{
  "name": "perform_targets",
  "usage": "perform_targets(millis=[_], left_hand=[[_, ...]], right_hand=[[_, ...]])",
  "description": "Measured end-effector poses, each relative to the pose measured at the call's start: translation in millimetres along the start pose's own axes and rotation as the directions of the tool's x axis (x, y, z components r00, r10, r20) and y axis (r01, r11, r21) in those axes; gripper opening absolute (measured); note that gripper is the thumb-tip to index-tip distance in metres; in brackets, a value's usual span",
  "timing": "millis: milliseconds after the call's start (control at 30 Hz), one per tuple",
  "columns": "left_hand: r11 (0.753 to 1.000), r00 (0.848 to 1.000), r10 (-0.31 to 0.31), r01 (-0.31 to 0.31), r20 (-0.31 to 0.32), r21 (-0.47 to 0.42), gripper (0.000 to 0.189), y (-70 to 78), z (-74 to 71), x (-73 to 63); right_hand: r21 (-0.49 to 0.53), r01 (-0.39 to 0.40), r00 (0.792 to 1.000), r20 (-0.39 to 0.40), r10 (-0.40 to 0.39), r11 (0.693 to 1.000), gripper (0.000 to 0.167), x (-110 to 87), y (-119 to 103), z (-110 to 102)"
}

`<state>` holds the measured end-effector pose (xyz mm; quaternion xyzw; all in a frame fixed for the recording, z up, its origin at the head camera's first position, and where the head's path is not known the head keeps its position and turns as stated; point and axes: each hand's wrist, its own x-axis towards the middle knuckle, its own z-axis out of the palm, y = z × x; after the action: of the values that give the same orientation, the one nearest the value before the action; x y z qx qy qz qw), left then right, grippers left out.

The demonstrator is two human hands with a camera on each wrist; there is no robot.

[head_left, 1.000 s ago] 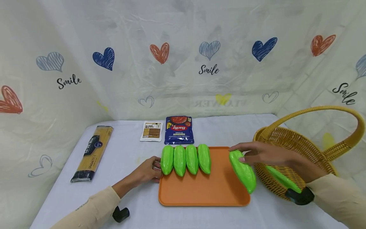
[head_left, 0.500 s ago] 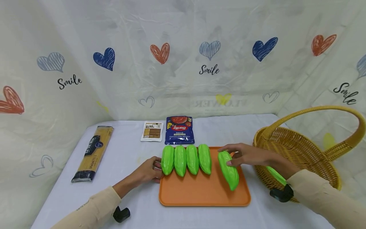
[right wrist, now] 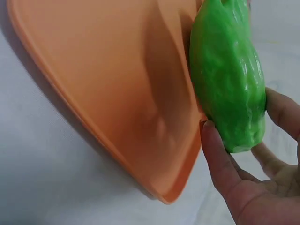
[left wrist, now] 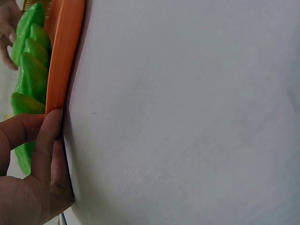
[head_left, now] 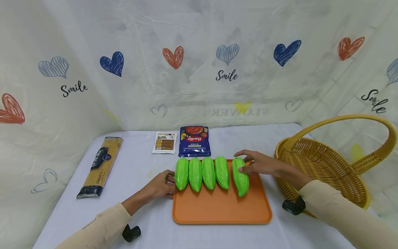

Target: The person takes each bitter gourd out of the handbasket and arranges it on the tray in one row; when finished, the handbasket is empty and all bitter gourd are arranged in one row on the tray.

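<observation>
My right hand (head_left: 261, 163) holds a glossy bright green, ridged gourd (head_left: 240, 178) by its wider far end, thumb on one side and fingers on the other. The gourd is over the right half of an orange tray (head_left: 217, 211), its narrow end pointing toward me. In the right wrist view the held gourd (right wrist: 229, 79) overlaps the tray's far rim. Several matching green gourds (head_left: 195, 174) lie side by side along the tray's back left. My left hand (head_left: 161, 185) pinches the tray's left rim beside the leftmost gourd; its fingertips (left wrist: 54, 117) show against the orange edge.
A wicker basket (head_left: 326, 155) with a tall handle stands right of the tray, behind my right forearm. A blue sauce pouch (head_left: 194, 141) and a small white packet (head_left: 164, 143) lie behind the tray. A spaghetti pack (head_left: 101, 167) lies at left.
My right hand has carried the gourd left and slightly back, from the tray's right edge by the basket to near the row of gourds. The left hand has stayed at the rim.
</observation>
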<state>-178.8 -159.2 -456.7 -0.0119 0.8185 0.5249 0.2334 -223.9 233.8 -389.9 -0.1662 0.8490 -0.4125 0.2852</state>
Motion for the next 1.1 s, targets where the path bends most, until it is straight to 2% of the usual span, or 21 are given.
perform_targets(millis=[500,1100], left_hand=[[1.0,1.0,0.001,-0.001,0.0,-0.001,0.07,-2.0,-1.6,0.9],[1.0,1.0,0.001,-0.001,-0.005,-0.005,0.069,-2.4,-0.1,1.3]], right_hand=[[0.027,-0.041,0.997,-0.057,0.043,0.999,0.064,21.9,0,5],[0.025,-0.088,0.993,-0.076,0.09,0.996,0.068,27.3,-1,10]])
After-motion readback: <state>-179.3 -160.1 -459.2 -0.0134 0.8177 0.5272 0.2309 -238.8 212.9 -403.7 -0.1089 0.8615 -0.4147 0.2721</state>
